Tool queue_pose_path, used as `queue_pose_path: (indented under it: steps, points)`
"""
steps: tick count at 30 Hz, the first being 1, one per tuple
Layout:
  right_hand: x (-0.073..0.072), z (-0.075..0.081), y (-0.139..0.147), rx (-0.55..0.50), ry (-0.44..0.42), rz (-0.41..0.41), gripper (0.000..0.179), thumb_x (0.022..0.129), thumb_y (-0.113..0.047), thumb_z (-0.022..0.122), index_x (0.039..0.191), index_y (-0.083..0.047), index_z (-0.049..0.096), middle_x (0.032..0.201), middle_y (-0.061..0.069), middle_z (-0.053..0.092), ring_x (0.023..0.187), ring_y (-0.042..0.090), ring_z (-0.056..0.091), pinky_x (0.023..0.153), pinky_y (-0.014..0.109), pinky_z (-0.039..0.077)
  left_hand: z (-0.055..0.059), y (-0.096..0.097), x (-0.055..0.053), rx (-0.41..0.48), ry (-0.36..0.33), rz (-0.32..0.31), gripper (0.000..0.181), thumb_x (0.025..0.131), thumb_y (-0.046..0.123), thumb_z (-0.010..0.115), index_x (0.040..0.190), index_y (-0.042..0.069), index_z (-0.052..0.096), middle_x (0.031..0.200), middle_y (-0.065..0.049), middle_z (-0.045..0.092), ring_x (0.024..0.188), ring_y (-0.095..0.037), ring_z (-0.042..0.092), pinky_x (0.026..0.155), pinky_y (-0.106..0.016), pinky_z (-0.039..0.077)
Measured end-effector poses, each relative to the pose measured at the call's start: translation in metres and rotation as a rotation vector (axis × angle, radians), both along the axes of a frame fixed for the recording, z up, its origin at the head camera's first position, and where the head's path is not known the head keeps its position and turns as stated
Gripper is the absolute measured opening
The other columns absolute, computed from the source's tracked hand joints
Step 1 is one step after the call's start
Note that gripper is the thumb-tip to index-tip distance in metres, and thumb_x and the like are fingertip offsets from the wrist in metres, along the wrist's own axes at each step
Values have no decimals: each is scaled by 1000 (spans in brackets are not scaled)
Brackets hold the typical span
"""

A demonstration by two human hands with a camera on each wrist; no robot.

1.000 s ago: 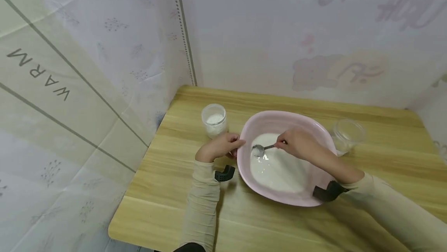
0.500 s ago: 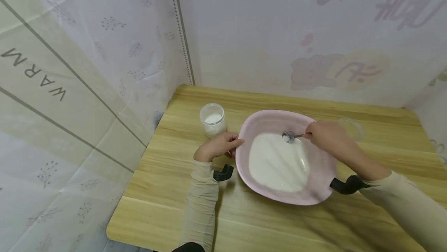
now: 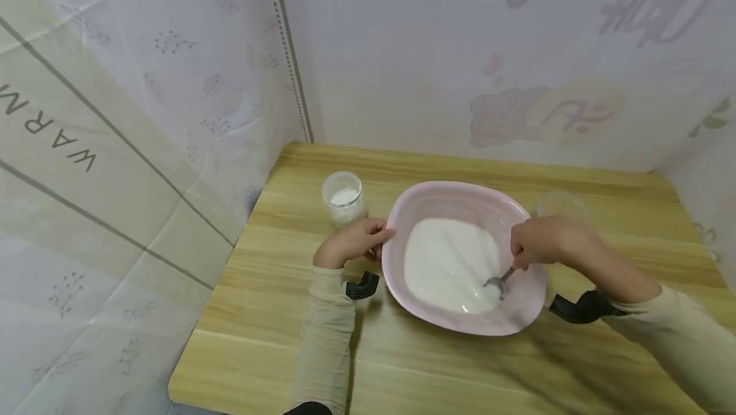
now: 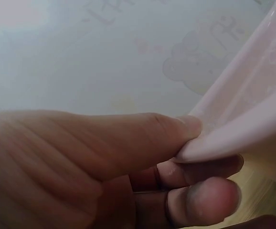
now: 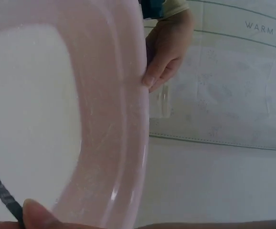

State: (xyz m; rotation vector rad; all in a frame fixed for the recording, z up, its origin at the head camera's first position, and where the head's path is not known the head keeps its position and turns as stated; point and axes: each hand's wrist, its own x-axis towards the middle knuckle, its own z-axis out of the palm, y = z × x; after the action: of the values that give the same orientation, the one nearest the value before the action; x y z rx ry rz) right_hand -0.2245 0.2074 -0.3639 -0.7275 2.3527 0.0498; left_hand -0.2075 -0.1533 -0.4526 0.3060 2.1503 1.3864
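A pink basin stands on the table with white liquid in its bottom. My left hand pinches the basin's left rim, thumb on top and fingers beneath, as the left wrist view shows up close. Over the basin's right side, my right hand grips the handle of a metal spoon. The spoon's bowl dips into the liquid near the right front. In the right wrist view only the thumb and part of the spoon handle show at the lower left.
A clear jar with white powder stands behind my left hand. Partly hidden by my right hand, a clear round container is at the right. The wooden table meets fabric-covered walls at the back and left.
My right hand has swept the spoon from the left side of the basin across the back to the right front. My left hand keeps its hold on the rim.
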Motion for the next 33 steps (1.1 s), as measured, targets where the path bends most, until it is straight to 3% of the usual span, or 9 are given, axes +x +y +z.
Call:
queue_pose_path:
  steps: [3,7,10,13,17,20,27,30,33]
  points:
    - [8,-20,-3,-78,-75,8,17,95,-27,74,79,-24,73,76,-11,65,65,8,46,58,25,38,-4,0,8,-10,-8,2,29,109,30,54,100,5,65,78,-2,63,75,-15,64,77,-37,63]
    - [24,-46,-14,-209,-64,25,16,95,-29,76,79,-27,76,79,-17,67,66,2,45,61,22,39,-10,-2,20,-20,-20,-1,31,110,30,54,101,3,65,77,-3,64,75,-16,64,76,-37,62]
    - [34,-57,-25,-293,11,49,12,94,-34,76,83,-30,76,81,-20,67,66,-1,47,62,21,41,-12,-1,26,-12,-23,4,31,110,30,53,99,3,65,77,-5,63,75,-17,64,75,-38,62]
    - [43,-63,-33,-352,158,120,11,93,-37,76,84,-30,75,77,-21,66,64,-3,47,60,21,41,-12,0,28,-3,-17,3,31,110,29,53,98,2,64,76,-6,62,75,-17,64,75,-38,62]
    - [52,-63,-35,-393,403,222,17,92,-36,78,78,-30,68,64,-22,56,57,-3,39,53,20,34,-8,1,27,-14,-11,0,31,110,28,52,96,3,63,76,-3,62,75,-17,64,75,-39,62]
    - [56,-54,-31,-431,524,223,21,92,-34,78,77,-32,64,63,-24,53,55,-4,37,52,19,32,-3,0,23,-24,8,2,32,110,28,52,95,2,63,75,-3,64,75,-17,65,74,-39,63]
    - [56,-37,-5,-656,759,196,13,82,-23,86,91,-27,77,83,-21,70,69,-7,62,57,17,48,1,2,9,-16,37,4,33,111,29,50,101,1,65,78,-2,68,75,-11,68,78,-39,64]
    - [57,-41,4,-693,784,211,7,91,-29,80,97,-26,78,86,-20,69,71,-6,63,58,17,49,1,3,8,8,26,6,34,111,29,49,102,0,65,78,-1,67,76,-10,67,79,-40,64]
    - [60,-45,10,-675,758,197,24,104,-41,61,105,-24,78,93,-18,71,78,-2,68,65,21,55,0,6,8,27,17,-9,34,111,28,49,100,0,63,77,0,65,76,-10,67,81,-41,64]
